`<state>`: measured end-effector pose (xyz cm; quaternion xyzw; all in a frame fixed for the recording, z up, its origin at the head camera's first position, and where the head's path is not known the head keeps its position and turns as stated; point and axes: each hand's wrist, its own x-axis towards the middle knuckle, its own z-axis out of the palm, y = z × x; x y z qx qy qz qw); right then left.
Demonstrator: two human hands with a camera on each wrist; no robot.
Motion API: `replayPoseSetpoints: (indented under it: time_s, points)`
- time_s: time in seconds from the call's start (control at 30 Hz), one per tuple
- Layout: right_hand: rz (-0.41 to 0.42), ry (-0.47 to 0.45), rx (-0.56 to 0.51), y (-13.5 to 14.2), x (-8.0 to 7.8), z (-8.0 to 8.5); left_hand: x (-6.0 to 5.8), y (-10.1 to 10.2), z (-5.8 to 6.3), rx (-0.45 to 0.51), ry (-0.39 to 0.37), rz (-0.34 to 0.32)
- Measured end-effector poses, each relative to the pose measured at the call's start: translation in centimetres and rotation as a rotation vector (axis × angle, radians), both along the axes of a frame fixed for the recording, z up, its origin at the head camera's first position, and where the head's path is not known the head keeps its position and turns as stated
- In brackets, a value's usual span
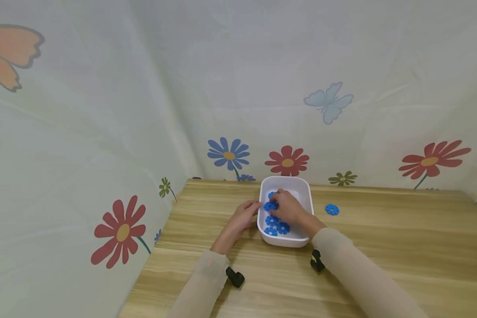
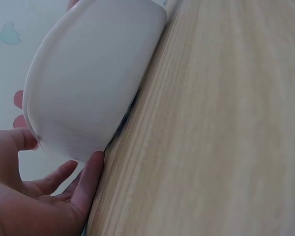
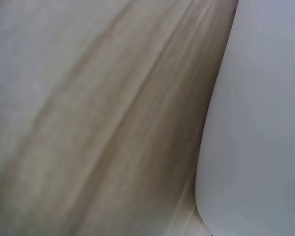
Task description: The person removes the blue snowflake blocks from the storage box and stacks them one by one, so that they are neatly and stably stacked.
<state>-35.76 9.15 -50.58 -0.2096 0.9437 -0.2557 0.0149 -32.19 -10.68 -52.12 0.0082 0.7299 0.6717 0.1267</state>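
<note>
well, left fingers (image 1: 249, 208) relaxed against one tub (image 1: 285, 242), right fingers (image 1: 282, 198), hold unclear, five visible discs (image 1: 283, 228) inside, one disc (image 1: 332, 210) outside

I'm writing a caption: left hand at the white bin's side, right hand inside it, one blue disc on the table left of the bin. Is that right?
Not quite: the head view shows that disc on the table right of the bin; the rest holds.
</note>
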Motion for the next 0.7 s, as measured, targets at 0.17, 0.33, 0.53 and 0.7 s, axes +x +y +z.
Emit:
replayPoseSetpoints:
  time_s: [0.17,0.33,0.53,0.7]
  points:
    - [-0.016,-0.025,-0.014,-0.11,0.16,0.02,0.03,-0.01,0.05,0.000,-0.003,-0.002]
    - [-0.015,-0.030,-0.014,-0.11,0.20,0.11,-0.06,-0.09,0.04,-0.004,-0.003,-0.011]
    - [-0.007,-0.026,-0.010,-0.04,0.26,0.12,-0.23,-0.12,-0.12,-0.002,-0.008,-0.013]
    - [-0.002,-0.023,0.004,-0.06,0.22,0.17,-0.28,-0.12,-0.10,0.000,-0.010,-0.015]
